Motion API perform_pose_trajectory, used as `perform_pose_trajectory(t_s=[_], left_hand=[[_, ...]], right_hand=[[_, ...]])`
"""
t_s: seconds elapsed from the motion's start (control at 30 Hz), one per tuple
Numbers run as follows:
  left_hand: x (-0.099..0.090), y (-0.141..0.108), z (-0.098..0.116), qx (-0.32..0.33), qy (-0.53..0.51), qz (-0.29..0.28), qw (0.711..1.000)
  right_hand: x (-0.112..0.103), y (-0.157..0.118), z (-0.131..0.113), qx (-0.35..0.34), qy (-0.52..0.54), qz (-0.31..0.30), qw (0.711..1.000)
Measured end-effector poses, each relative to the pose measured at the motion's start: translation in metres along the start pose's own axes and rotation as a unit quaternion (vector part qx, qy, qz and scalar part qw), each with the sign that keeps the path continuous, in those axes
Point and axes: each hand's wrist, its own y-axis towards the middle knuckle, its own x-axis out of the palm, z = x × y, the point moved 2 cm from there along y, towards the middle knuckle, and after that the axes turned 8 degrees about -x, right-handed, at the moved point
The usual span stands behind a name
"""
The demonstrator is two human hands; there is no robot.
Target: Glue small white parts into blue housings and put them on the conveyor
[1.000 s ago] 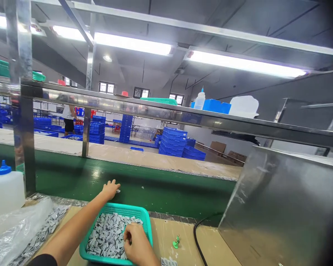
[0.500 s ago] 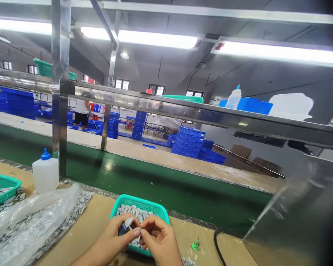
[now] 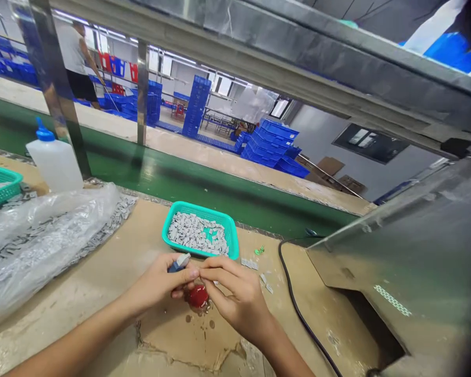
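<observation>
Just below the center of the frame, our left hand [image 3: 167,278] and right hand [image 3: 237,293] meet at the fingertips above a brown worktable [image 3: 149,217]. We have the left hand clamped on a dark blue and grey piece [image 3: 179,263], its pale end showing above the thumb. Our right thumb and fingers are pinched together against the left thumb tip; the spot is too small for us to tell whether a part sits between them.

Beneath our fingers, partly hidden, we see a round red object [image 3: 198,297] on the stained tabletop. Just beyond, near the middle of the frame, a green basket [image 3: 232,238] holds a heap of small grey parts [image 3: 196,233]. To its right lie a bright green figure [image 3: 260,250], a short row of grey strips [image 3: 249,263] and two loose grey bits [image 3: 266,283], with a black cable [image 3: 292,298] curving down the lower right.

At left, we have a clear plastic bag [image 3: 55,230] spread before a white bottle [image 3: 57,159] with a blue cap, and a second basket [image 3: 3,186] cut off by the edge. Across the green belt [image 3: 180,178], a person [image 3: 73,57] stands upper left, and blue crates [image 3: 270,141] rise in stacks.
</observation>
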Motion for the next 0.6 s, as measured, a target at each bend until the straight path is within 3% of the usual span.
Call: perform_pose_trajectory(t_s=[0.13, 0.27, 0.43, 0.6], left_hand=[[-0.014, 0.0, -0.007, -0.041, 0.041, 0.058, 0.997], [-0.028, -0.001, -0.009, -0.044, 0.008, 0.12, 0.992], [-0.03, -0.002, -0.008, -0.048, 0.04, 0.153, 0.986], [-0.03, 0.003, -0.015, -0.044, 0.045, 0.138, 0.988]], right_hand=[[0.0, -0.015, 0.007, 0.077, -0.013, 0.031, 0.996], [0.007, -0.043, 0.017, 0.166, -0.044, 0.06, 0.983], [0.026, -0.065, 0.018, 0.183, -0.055, 0.061, 0.98], [0.031, -0.066, 0.013, 0.192, -0.067, 0.039, 0.978]])
